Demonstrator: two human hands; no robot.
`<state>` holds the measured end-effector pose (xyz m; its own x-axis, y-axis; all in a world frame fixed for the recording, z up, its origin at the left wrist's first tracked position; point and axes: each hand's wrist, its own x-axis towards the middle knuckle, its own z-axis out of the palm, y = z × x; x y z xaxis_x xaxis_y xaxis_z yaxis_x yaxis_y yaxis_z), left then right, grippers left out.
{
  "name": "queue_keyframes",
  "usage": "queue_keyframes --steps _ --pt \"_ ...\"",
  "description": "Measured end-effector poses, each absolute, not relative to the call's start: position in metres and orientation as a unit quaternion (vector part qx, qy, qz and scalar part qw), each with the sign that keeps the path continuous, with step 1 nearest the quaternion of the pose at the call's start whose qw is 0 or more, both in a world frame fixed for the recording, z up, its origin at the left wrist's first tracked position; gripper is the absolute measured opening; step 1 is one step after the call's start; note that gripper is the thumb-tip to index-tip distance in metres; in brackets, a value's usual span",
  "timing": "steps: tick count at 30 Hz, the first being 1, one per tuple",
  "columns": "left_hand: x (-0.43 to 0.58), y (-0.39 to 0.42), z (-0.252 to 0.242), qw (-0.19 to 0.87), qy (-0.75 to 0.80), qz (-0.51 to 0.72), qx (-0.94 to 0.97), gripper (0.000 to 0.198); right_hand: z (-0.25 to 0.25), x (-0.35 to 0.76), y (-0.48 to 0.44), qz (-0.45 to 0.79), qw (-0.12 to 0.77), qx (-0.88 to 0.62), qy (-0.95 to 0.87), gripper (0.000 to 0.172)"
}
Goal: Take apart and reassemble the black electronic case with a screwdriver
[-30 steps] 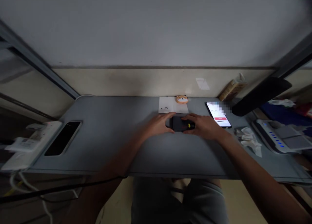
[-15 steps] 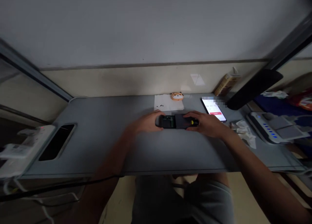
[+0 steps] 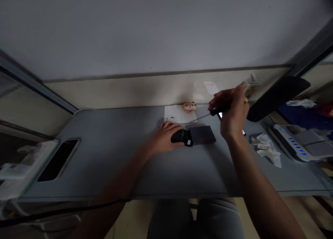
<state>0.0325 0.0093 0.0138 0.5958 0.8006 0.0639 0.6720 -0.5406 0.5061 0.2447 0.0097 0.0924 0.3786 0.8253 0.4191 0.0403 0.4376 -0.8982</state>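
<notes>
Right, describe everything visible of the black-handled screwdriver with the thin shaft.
The screwdriver has a dark handle, partly covered by the right hand gripping it, with yellow at its rear end. Its slim, metallic-looking shaft slants down leftward toward the front edge of the white paper sheet; contact at the tip is unclear.

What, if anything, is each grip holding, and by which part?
The right grip holds a thin-shafted screwdriver by its black-and-yellow handle; the left grip clasps the left end of an open black rectangular casing with green circuitry.
</notes>
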Motion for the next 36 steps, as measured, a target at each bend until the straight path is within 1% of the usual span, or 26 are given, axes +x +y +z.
queue_keyframes --steps 5,8,11,14,19,24,36 --pt "0.037 0.011 0.003 0.175 0.389 0.158 0.891 0.070 0.071 0.223 0.031 0.366 0.720 -0.412 -0.421 0.050" --pt "0.039 0.011 -0.001 0.148 0.375 0.159 0.901 0.065 0.062 0.220 0.030 0.440 0.721 -0.369 -0.387 0.053" --pt "0.041 0.010 -0.002 0.125 0.386 0.172 0.898 0.060 0.060 0.216 0.027 0.504 0.698 -0.350 -0.369 0.054" --pt "0.042 0.009 -0.002 0.117 0.395 0.183 0.893 0.055 0.058 0.210 0.026 0.542 0.673 -0.344 -0.369 0.053" --pt "0.043 0.008 0.002 0.143 0.409 0.181 0.883 0.049 0.049 0.205 0.028 0.554 0.664 -0.338 -0.371 0.051" --pt "0.043 0.008 0.002 0.168 0.405 0.192 0.878 0.050 0.047 0.206 0.029 0.561 0.658 -0.335 -0.373 0.050" --pt "0.043 0.008 0.005 0.161 0.405 0.195 0.879 0.045 0.043 0.206 0.028 0.561 0.652 -0.352 -0.369 0.050"
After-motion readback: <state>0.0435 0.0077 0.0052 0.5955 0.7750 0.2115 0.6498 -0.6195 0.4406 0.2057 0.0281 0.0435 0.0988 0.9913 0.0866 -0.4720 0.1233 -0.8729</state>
